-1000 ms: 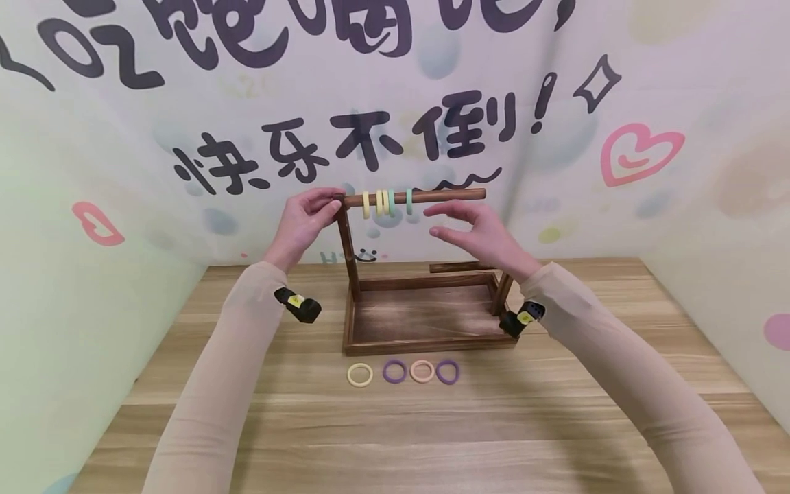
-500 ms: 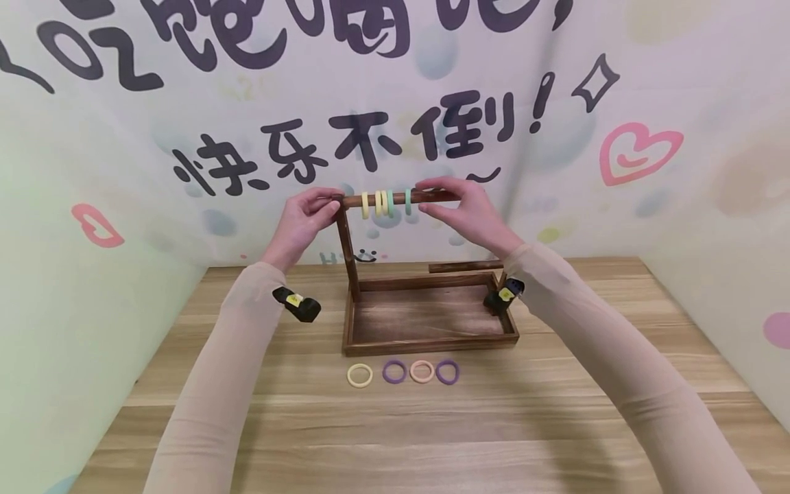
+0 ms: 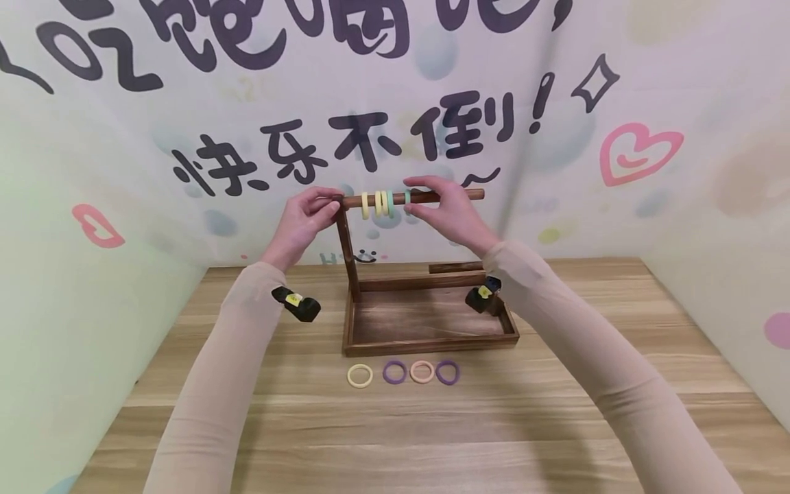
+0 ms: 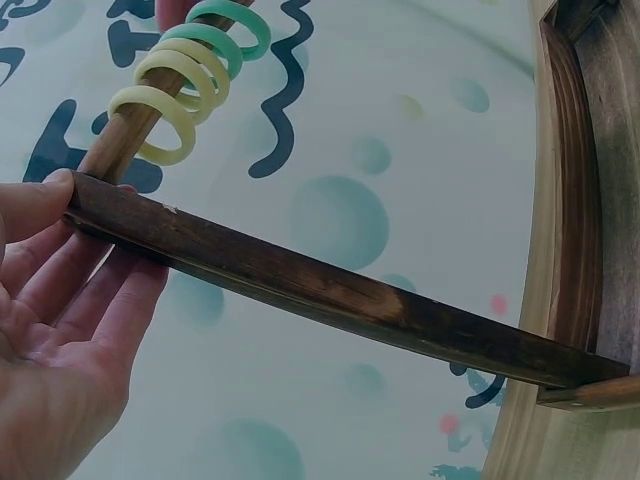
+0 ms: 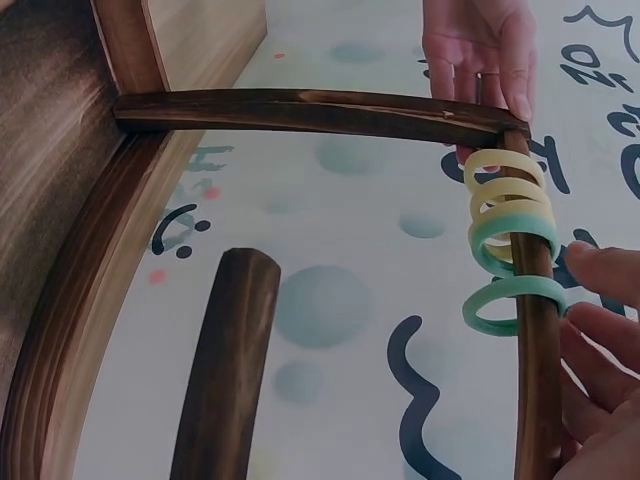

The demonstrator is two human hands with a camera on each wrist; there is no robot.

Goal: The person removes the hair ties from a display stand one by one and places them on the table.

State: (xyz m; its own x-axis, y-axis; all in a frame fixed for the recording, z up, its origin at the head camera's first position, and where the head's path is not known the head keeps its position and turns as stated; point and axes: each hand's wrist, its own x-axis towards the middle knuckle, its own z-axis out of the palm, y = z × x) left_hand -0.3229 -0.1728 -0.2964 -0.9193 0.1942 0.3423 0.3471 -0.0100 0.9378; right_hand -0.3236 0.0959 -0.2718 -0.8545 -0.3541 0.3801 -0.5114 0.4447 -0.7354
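A dark wooden rack has an upright post point(image 4: 300, 265) with a horizontal rod point(image 3: 463, 195) at its top. My left hand point(image 3: 306, 218) grips the corner where post and rod meet, thumb against the post's end and fingers behind. Several rings hang on the rod: yellow rings point(image 3: 365, 206) near the post, then a green ring point(image 3: 391, 205) and another green ring point(image 5: 490, 325) apart from it. Around the rod, my right hand point(image 3: 449, 211) reaches with thumb and fingers apart. Its fingertips touch or nearly touch the outer green ring, without a plain pinch.
On the table point(image 3: 395, 439), before the rack's tray point(image 3: 432, 346), lie a yellow ring point(image 3: 360, 386), a purple ring point(image 3: 394, 382), a pink ring point(image 3: 422, 382) and another purple ring point(image 3: 448, 382). A lower rod point(image 5: 228, 360) stands behind the tray. A printed wall cloth point(image 3: 395, 89) hangs behind.
My right hand has moved left along the rod, from beside the outer green ring to right at it. My left hand stays on the corner. The rings look about where they were.
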